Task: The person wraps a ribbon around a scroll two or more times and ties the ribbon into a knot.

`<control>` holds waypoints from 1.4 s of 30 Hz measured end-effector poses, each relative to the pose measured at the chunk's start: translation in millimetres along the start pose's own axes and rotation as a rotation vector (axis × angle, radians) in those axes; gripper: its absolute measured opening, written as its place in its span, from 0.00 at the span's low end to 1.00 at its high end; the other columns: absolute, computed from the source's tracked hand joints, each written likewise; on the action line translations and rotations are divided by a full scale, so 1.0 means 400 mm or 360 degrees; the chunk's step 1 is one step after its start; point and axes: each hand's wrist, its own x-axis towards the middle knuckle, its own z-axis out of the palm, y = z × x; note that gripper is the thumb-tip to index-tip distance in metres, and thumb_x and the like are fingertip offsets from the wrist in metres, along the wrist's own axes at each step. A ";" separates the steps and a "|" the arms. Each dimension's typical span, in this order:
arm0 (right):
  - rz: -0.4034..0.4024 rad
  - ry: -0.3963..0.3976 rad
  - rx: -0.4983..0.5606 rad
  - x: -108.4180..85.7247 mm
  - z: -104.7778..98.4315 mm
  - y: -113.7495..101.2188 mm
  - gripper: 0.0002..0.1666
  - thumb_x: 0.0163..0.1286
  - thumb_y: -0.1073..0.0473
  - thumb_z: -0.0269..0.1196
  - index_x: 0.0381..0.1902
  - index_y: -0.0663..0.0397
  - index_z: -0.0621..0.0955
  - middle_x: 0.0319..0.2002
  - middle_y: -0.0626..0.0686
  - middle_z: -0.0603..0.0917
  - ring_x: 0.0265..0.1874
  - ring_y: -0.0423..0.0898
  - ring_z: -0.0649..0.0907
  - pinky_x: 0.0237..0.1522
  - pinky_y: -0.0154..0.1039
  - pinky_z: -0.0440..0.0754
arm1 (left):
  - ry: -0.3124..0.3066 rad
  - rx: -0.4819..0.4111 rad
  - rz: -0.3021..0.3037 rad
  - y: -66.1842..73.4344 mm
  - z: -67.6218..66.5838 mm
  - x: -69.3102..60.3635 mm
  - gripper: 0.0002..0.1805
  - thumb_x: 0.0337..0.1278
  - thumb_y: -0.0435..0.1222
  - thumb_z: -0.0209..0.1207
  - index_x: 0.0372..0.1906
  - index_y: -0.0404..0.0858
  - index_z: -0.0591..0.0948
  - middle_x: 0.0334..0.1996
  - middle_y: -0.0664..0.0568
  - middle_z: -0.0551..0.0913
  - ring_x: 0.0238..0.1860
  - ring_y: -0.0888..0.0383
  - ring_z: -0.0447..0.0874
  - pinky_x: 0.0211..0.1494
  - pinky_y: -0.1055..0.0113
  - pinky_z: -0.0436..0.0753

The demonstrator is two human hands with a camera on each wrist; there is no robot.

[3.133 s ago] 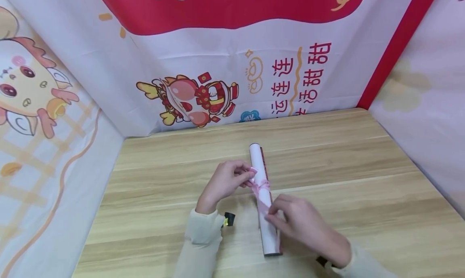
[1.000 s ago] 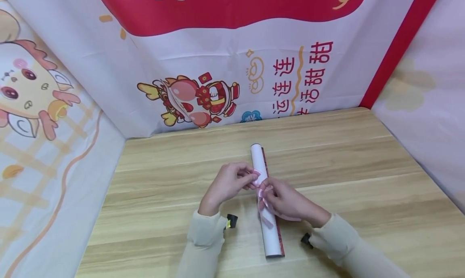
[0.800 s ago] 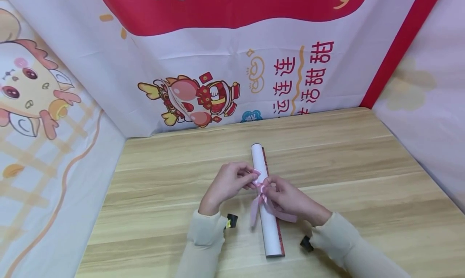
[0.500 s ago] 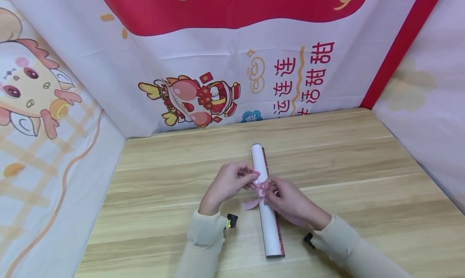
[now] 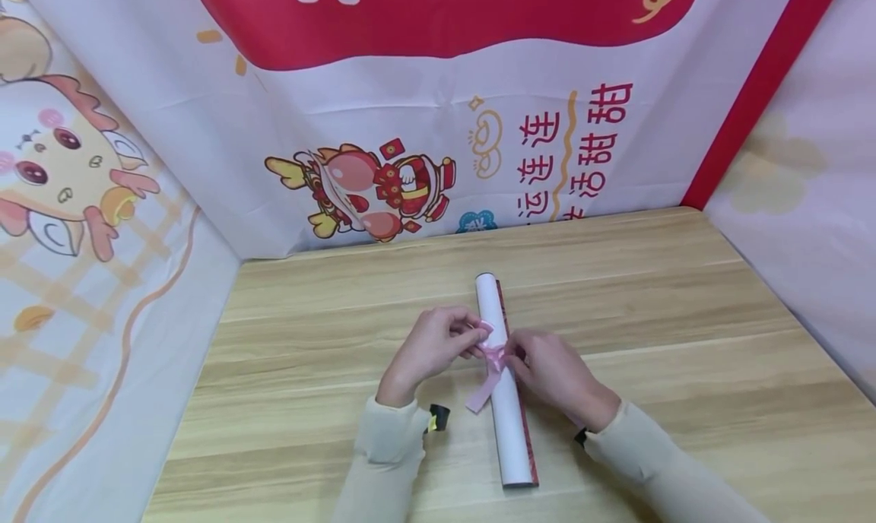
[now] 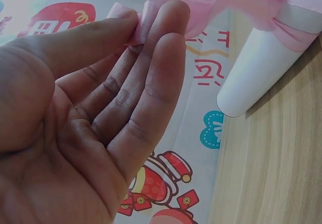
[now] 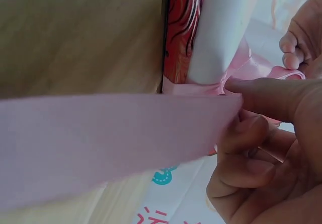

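Note:
A white rolled-up scroll [image 5: 512,432] lies lengthwise on the table, with a red patterned strip [image 7: 181,38] along its right side. Pink ribbon [image 5: 484,394] goes round its middle and gathers in a knot on top. My left hand [image 5: 431,348] pinches a ribbon loop between thumb and fingers, left of the roll; in the left wrist view its lower fingers extend loosely. At the knot's right side, my right hand [image 5: 557,375] pinches the ribbon between thumb and curled index finger. One tail hangs left over the roll; another broad tail [image 7: 115,138] crosses the right wrist view.
The wood-grain table [image 5: 308,378] surrounds the roll. White printed cloth [image 5: 424,82] stands behind it and along both sides. A black wrist mount [image 5: 439,418] sits at the left cuff, and part of another [image 5: 580,436] shows at the right cuff.
My right hand has moved from the lower ribbon tail up to the knot, then slightly right. The left hand keeps its pinch on the loop. The loose tail has swung about left of the roll.

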 end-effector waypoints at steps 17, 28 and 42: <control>-0.0220 0.0077 -0.0162 0.031 0.010 0.014 0.05 0.71 0.62 0.70 0.42 0.55 0.86 0.36 0.49 0.85 0.29 0.38 0.80 0.30 0.30 0.82 | 0.0001 -0.0008 0.0014 0.003 0.000 -0.003 0.09 0.73 0.37 0.65 0.49 0.38 0.88 0.37 0.47 0.91 0.36 0.54 0.92 0.44 0.65 0.92; -0.0395 0.0107 0.0021 0.029 0.025 0.037 0.12 0.72 0.68 0.65 0.47 0.51 0.90 0.43 0.49 0.89 0.40 0.40 0.86 0.44 0.36 0.90 | -0.0005 0.0002 0.0033 0.001 0.000 -0.001 0.08 0.73 0.35 0.64 0.50 0.37 0.88 0.37 0.47 0.91 0.36 0.55 0.92 0.43 0.66 0.92; -0.0458 0.0035 0.0134 0.023 0.015 0.057 0.11 0.73 0.70 0.63 0.48 0.58 0.89 0.45 0.52 0.89 0.42 0.42 0.86 0.46 0.39 0.89 | 0.0015 -0.0021 0.0037 -0.002 0.004 0.000 0.08 0.73 0.35 0.64 0.48 0.35 0.88 0.39 0.42 0.91 0.40 0.43 0.93 0.48 0.49 0.93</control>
